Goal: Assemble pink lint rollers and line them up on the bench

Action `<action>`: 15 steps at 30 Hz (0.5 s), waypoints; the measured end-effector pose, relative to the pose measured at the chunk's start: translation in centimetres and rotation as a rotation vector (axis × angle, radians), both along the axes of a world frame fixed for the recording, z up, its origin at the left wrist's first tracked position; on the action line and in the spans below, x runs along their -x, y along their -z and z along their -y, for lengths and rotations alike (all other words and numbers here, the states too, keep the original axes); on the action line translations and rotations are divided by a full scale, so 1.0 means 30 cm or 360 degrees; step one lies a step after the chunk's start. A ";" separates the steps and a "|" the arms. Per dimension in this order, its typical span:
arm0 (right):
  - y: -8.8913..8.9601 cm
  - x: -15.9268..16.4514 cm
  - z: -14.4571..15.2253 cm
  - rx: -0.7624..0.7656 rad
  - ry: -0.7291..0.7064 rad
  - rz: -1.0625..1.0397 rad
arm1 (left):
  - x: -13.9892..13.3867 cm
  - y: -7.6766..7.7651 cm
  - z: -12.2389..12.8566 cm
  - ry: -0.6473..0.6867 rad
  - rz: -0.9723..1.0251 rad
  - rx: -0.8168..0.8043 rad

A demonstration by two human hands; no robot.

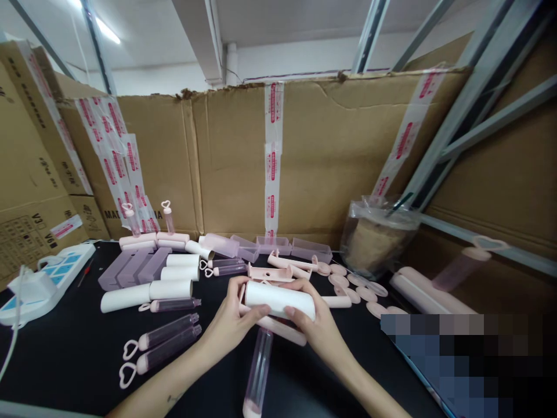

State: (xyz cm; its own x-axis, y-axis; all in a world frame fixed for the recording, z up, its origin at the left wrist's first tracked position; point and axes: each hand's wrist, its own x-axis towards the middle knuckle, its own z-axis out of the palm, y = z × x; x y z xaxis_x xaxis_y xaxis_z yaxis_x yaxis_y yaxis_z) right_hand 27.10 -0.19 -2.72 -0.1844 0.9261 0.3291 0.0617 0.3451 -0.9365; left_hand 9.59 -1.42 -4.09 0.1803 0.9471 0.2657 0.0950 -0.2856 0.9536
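Both hands are closed around a white roll (281, 299) and a pale pink plastic holder (285, 331). My left hand (230, 325) grips the holder's left end, its thumb against the roll. My right hand (311, 316) wraps the roll's right end, thumb on its front. The roll lies lengthwise along the holder; whether it is seated cannot be seen. From below the holder a clear pinkish tube (260, 371) extends toward me, attached or touching. To the left lie similar tubes with heart-shaped ends (167, 342) and white rolls (172, 289).
Translucent purple boxes (137, 270) stand at left, near a white power strip (65, 278). Pink discs (348, 284) and another pink holder (270, 273) lie behind my hands. A plastic-wrapped container (374, 238) stands back right. A cardboard wall (230, 168) closes the far side.
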 end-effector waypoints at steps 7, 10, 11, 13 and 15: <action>-0.004 -0.048 -0.029 0.0347 -0.0211 -0.0146 | 0.003 0.004 -0.025 0.0009 0.0103 -0.0053; -0.012 -0.049 -0.029 0.0582 -0.0239 -0.0274 | 0.013 0.004 -0.031 -0.0040 0.0094 -0.0006; -0.015 -0.046 -0.026 0.0631 -0.0293 -0.0315 | 0.015 0.004 -0.031 -0.0049 0.0094 0.0000; -0.022 -0.036 -0.018 0.0689 -0.0439 -0.0432 | 0.015 0.005 -0.030 -0.0051 0.0105 -0.0001; -0.024 -0.026 -0.011 0.0695 -0.0499 -0.0539 | 0.011 0.008 -0.025 -0.0046 0.0128 0.0005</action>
State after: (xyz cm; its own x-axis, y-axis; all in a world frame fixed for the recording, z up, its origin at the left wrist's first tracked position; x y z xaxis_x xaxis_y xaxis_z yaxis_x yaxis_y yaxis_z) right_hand 27.89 0.14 -2.00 -0.4202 0.9072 0.0210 -0.3049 -0.1194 -0.9449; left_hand 9.25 -0.66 -4.33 0.1312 0.9523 0.2754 0.0262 -0.2810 0.9593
